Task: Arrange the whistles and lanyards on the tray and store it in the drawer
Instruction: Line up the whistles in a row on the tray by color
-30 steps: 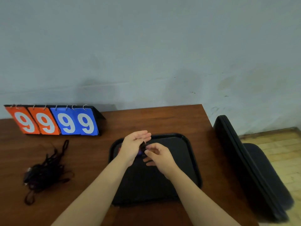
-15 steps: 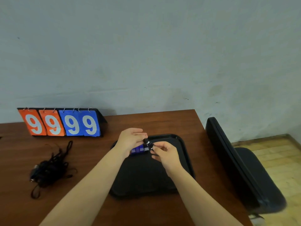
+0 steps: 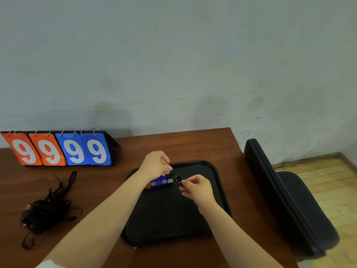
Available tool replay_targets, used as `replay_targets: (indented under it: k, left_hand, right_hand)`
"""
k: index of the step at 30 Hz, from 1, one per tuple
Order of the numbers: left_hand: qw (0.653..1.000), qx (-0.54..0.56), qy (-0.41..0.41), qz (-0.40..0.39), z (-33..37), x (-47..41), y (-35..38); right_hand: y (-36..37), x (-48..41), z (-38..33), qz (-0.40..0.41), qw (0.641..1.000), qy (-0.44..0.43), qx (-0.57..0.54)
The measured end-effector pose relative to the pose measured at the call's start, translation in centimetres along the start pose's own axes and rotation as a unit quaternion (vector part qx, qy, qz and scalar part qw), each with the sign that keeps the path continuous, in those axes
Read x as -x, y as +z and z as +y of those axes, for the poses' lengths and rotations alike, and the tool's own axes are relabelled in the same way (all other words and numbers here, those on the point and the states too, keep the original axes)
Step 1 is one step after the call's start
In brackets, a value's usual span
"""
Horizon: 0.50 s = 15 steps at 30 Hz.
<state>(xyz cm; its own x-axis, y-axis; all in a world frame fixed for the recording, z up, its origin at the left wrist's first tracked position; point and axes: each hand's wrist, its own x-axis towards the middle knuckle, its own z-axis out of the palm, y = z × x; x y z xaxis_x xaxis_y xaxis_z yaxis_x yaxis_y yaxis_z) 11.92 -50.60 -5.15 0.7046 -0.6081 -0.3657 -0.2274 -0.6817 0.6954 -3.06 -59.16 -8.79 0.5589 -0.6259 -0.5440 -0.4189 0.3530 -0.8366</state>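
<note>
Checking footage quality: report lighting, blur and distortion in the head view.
Head view: dim light, soft shadows on the grey wall; wide-angle slant on the brown wooden table; the small black whistle pinched by left hand and right hand is blurred against the black plastic tray.

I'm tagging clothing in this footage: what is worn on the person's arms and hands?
The left hand and right hand are bare: no gloves, rings or watch visible. Both forearms are uncovered; a white sleeve edge shows on the left arm.
</note>
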Motion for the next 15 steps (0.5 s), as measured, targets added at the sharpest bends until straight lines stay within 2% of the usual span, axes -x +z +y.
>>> replay_targets:
  k: [5, 15]
  left_hand:
    - [0.998, -0.046, 0.025, 0.015, -0.3, -3.8, 0.9]
    - [0.998, -0.062, -0.014, 0.013, -3.2, -8.3, 3.7]
  right_hand:
    - [1.0, -3.1, -0.3, -0.002, 0.997, 0.049, 0.061]
    - [2.2, -7.3, 0.8, -0.031, 0.989, 0.109, 0.091]
